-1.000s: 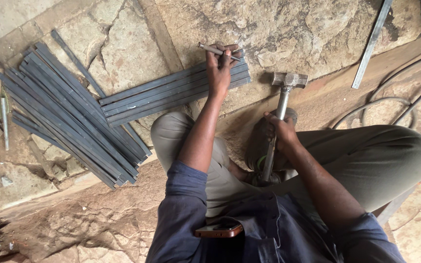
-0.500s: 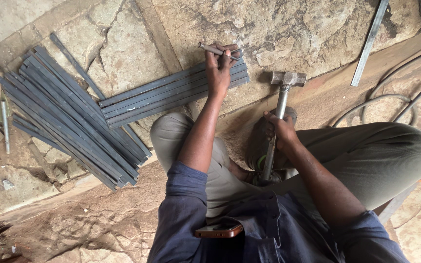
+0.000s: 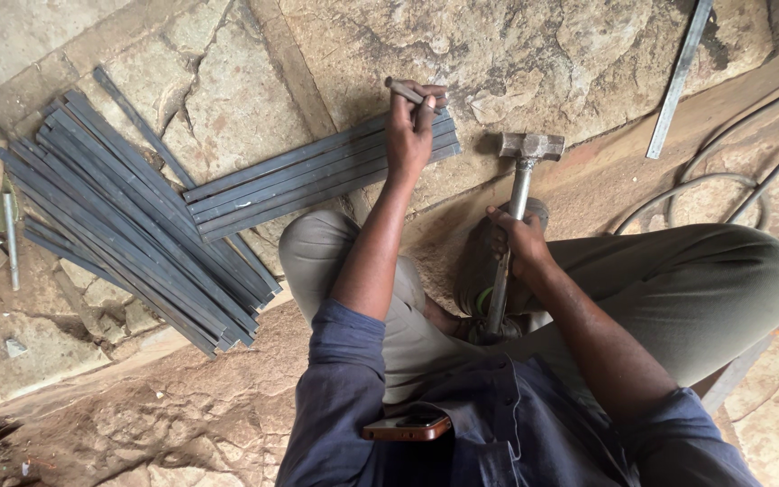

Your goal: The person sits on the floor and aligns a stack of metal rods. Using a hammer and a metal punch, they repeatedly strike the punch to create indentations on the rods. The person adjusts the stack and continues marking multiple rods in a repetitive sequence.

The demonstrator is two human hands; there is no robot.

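A phone (image 3: 406,426) is seen nearest, tucked at the dark blue shirt. Just past it, a hammer (image 3: 517,200) is held by the right hand (image 3: 517,242), which is closed tight around the metal handle about halfway up. The hammer is stood almost straight up, with its heavy grey head at the far end, over the stone floor (image 3: 534,54). A little farther and to the left, a short metal punch (image 3: 407,91) is pinched in the fingers of the left hand (image 3: 410,135), which is curled shut around it. The punch is tilted, with its long side running left to right, and it is held above the near end of a small row of flat metal strips (image 3: 308,176) laid on the floor. The hammer head is just to the right of the punch, so the right hand is the nearer one to it. A bigger pile of strips (image 3: 128,225) is spread out to the left. A thin bar (image 3: 678,77) is laid far off on the right.
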